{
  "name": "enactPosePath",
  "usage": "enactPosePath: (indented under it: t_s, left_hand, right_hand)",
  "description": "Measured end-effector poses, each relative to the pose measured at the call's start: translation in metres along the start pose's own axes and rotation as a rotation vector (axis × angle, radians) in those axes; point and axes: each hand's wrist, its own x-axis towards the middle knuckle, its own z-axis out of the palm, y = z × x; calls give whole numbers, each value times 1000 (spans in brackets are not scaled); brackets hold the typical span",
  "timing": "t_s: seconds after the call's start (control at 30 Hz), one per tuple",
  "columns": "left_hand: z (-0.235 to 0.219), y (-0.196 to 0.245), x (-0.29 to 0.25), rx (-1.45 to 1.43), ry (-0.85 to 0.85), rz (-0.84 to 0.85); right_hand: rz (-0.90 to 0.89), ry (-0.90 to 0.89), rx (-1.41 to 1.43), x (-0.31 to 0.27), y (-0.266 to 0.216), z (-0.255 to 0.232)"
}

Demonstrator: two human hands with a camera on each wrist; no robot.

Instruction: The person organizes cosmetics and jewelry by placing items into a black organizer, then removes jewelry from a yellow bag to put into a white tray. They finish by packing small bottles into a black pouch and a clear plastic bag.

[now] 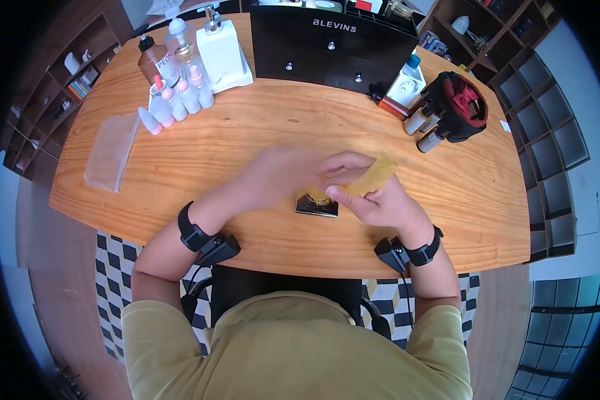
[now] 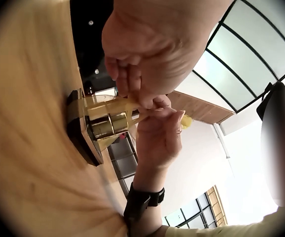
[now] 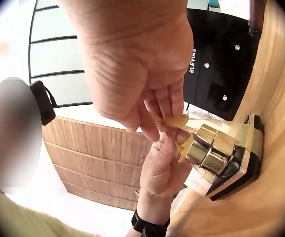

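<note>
Tabletop of pale, grained wood spreads in front of the seated person, the widest thing here. Along its far side stands a black drawer unit with small round knobs and BLEVINS in white lettering. To its right sits a black bag with a red lining; to its left, a white pump bottle rises behind a group of small pastel bottles. A clear flat pouch lies near the table's left edge.

Nearer the person, both hands come together above the middle of the near part of the table, a black strap on each wrist. The right hand pinches a translucent yellow strip between thumb and fingers, part of it standing out over the hand. The left hand is blurred from above, but the wrist views show its fingertips drawn in close to the right ones, apparently pinching the same strip.

Below the fingers, a small black base rests flat on the wood, close to the person's side. The strip passes around one end of it and runs up to the fingertips. Smallest of all, a shiny gold cylinder, ringed by a groove, stands upright on the base, beside the strip.
</note>
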Motion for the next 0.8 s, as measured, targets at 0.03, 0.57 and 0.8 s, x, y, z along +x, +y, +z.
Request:
enactPosePath:
  t_s: [0.03, 0.57, 0.8]
  left_hand:
    - [-2, -3, -1, 58, -38, -21]
    - [-2, -40, -2, -654, -39, -175]
    - [-3, -4, -2, 43, -16, -4]
  right_hand:
    - [-46, -5, -56, 0, 2, -1]
    - [649, -265, 82, -3, 28, -36]
    - [502, -80, 195, -4, 39, -28]
